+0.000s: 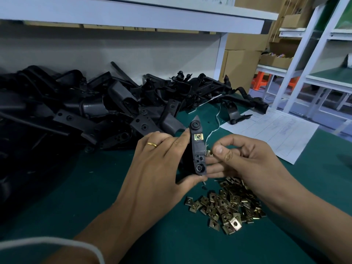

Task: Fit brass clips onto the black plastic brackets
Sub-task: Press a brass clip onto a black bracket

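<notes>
Just one view, head-mounted, looking forward and down at the green worktop [190, 244] from pretty close up. Wide-angle, so past the worktop's far edge you get the shelf [133, 14] overhead and the racks [314, 54] off right.

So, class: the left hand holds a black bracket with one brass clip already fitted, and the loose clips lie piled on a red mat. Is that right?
One detail is wrong: the mat under the loose clips is green, not red, as the head view shows. The left hand does hold the black bracket with one brass clip fitted.
</notes>
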`<state>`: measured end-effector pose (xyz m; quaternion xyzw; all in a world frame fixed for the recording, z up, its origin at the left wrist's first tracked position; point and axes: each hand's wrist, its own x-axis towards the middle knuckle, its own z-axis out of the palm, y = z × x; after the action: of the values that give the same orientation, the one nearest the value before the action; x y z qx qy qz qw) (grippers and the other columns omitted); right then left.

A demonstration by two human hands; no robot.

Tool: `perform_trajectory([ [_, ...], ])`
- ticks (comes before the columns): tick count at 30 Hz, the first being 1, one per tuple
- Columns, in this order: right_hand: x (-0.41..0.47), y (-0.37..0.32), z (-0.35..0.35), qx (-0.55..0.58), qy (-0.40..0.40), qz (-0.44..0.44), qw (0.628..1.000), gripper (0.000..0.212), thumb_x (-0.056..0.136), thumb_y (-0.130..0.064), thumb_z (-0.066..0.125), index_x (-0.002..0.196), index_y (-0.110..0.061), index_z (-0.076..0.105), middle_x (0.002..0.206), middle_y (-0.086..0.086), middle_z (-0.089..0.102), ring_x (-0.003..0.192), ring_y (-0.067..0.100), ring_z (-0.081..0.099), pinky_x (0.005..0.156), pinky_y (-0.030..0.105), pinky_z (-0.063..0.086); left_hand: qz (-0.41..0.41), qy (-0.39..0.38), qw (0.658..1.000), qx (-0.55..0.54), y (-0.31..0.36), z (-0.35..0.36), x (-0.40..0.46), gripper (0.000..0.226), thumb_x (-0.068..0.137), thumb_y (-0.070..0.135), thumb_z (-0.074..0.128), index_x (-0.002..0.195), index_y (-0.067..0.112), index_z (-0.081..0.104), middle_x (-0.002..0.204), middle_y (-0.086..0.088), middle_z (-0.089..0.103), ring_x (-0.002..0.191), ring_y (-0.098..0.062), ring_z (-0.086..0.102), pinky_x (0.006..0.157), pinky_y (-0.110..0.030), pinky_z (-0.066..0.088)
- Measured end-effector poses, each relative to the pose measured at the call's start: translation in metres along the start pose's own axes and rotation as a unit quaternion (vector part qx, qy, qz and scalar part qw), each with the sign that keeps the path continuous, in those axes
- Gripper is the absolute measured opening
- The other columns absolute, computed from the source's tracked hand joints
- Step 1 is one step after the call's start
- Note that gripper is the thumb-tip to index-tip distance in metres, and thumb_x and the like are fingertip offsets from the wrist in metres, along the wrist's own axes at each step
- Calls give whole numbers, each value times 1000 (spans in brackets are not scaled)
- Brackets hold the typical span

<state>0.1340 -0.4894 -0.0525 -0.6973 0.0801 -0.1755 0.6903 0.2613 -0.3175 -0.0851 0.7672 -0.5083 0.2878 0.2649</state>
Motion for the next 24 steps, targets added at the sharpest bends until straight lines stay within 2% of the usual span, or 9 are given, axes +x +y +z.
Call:
perform_trajectory([
  [7, -2, -1, 2, -28, 1, 10, 1000, 20, 91, -29, 70, 92, -10, 77, 91, 21, 79, 84, 35, 79, 73, 35, 65, 0, 1, 1000, 6, -1, -1, 0, 87, 83, 68, 62, 144, 6, 57, 119, 6, 69, 117, -20, 57, 110, -42, 40],
  [11, -4, -1, 2, -34, -5, 21, 999, 25, 93, -26, 70, 95, -1, 72, 91, 22, 78, 86, 34, 79, 62, 39, 65, -3, 9, 1000, 3, 0, 0, 1, 85, 84, 67, 58, 142, 5, 58, 115, 5, 70, 115, -19, 56, 108, -43, 41],
  [14, -5, -1, 1, -41, -2, 24, 999, 25, 94, -26, 70, 95, -2, 73, 92, 21, 78, 89, 33, 79, 57, 37, 64, -8, 5, 1000, 2, 1, -2, 2, 86, 85, 69, 55, 142, 5, 59, 115, 5, 71, 115, -18, 56, 108, -39, 38],
  [21, -5, -1, 2, -64, 1, 13, 998, 20, 94, -26, 71, 92, -8, 79, 91, 18, 79, 86, 31, 79, 67, 34, 65, -7, -11, 1000, 13, -1, -1, 1, 88, 81, 67, 66, 142, 4, 59, 115, 3, 72, 114, -20, 58, 107, -43, 42],
  [24, -5, -1, 3, -67, 11, 2, 998, 22, 90, -25, 72, 90, -4, 78, 87, 18, 79, 82, 28, 79, 68, 32, 65, -12, -12, 1000, 11, -1, -1, 1, 88, 82, 69, 60, 142, 5, 59, 115, 4, 71, 114, -18, 56, 107, -38, 39],
])
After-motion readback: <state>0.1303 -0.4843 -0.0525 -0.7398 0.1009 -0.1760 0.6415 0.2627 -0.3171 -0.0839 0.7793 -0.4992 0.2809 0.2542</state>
